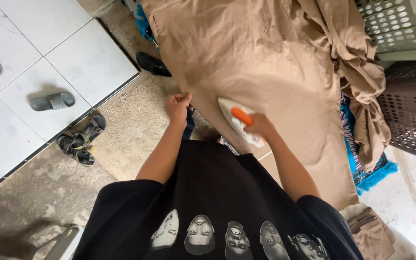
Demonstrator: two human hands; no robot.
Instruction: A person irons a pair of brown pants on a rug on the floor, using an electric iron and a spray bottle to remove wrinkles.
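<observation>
Gripping the orange handle of a white clothes iron [239,124], the right hand [261,126] is closed fully around it, with the iron's pointed nose aimed away from the body and its flat sole resting on the tan cotton garment [266,72]. That garment lies spread flat over the bench, whose top is hidden beneath it; only a strip of bright blue fringed cloth [371,173] shows from under the fabric at the right edge, probably padding for the pressing surface. The left hand [178,107] is pinched shut on the near left edge of the garment, thumb against fingers, seemingly drawing the fabric taut so it lies smooth just beside the iron. The far right portion of the garment is bunched in loose folds, pushed out of the iron's way toward a pale green perforated plastic laundry basket [400,29] and a darker brown perforated basket [410,115] below it. On the floor to the left, well apart from the work, lie a grey slide sandal [52,101] on the white tiles and a pair of dark strapped sandals [80,139] on the patterned concrete.
</observation>
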